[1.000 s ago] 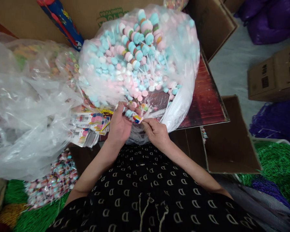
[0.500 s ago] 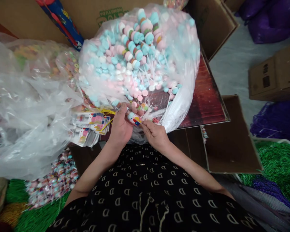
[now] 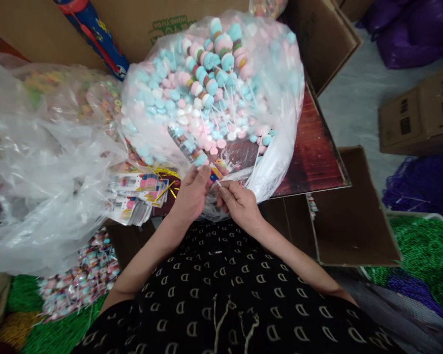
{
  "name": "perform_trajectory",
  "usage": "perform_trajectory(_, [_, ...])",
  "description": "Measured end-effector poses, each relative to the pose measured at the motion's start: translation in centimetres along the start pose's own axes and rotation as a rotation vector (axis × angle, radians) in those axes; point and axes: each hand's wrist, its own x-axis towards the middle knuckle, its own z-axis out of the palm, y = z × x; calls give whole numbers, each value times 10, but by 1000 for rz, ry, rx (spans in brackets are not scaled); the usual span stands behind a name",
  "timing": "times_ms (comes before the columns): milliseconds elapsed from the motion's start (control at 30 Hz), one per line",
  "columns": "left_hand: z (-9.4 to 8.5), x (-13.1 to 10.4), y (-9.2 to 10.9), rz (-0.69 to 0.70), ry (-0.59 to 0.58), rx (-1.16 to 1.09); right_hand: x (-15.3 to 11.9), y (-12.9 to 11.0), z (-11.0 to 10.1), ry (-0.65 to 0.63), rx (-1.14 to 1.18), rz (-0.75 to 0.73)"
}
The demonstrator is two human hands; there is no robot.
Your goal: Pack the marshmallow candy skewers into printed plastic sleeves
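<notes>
A candy skewer (image 3: pixel 187 145) in a clear printed wrapper slants up and left from my hands. My left hand (image 3: pixel 194 194) is closed around its lower part, where the coloured print shows. At the bottom end, the fingers of my right hand (image 3: pixel 239 202) pinch the white stick or the wrapper's end; which of these I cannot tell. Just beyond lies a big clear bag (image 3: pixel 280 88) of pink, blue and white candies, with several unwrapped candy skewers (image 3: pixel 203 73) on top. Left of my hands are stacked printed wrappers (image 3: pixel 133 209) and yellow twist ties (image 3: pixel 168 172).
A large plastic bag of ring candies (image 3: pixel 55 167) covers the table's left side. The dark red tabletop (image 3: pixel 317 152) ends at the right, above an open cardboard box (image 3: pixel 354 216). Finished-looking wrapped skewers (image 3: pixel 84 275) are piled at lower left. Green strands (image 3: pixel 428 250) lie at right.
My left hand has slid down toward my right hand, and the skewer's upper part now shows above it. My right hand stays nearly in place at the end.
</notes>
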Motion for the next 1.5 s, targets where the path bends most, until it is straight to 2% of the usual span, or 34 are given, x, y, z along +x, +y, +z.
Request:
perform_trajectory(67, [-7, -1, -6, 29, -20, 88, 1, -1, 0, 15, 13, 8])
perform_trajectory(167, [-18, -1, -10, 96, 22, 262, 3, 0, -2, 24, -8, -8])
perform_trajectory(300, [-23, -4, -4, 175, 69, 471, 3, 2, -4, 52, -95, -57])
perform_trajectory(433, [-19, -6, 3, 148, 72, 524, 3, 3, -4, 68, -159, -85])
perform_trajectory(633, [-15, -3, 0, 134, 65, 571, 7, 9, 5, 31, -198, -136])
perform_trajectory(733, [-18, -3, -1, 153, -3, 611, 8, 14, 8, 38, -176, -144])
perform_trajectory(833, [-24, -5, 2, 99, -61, 574, 8, 15, 7, 48, -179, -145])
perform_trajectory(967, [-26, -6, 11, 61, -4, 316, 7, 12, 5, 44, -180, -135])
perform_trajectory(1100, [-16, 3, 14, 52, 28, 69, 6, 12, 8, 17, -180, -133])
perform_trajectory(1300, [-3, 6, 11, -64, -55, 22, 3, 14, 12, 41, -183, -203])
perform_trajectory(1500, [0, -4, 9, -134, -76, 45, 0, 14, 17, 29, -87, -134])
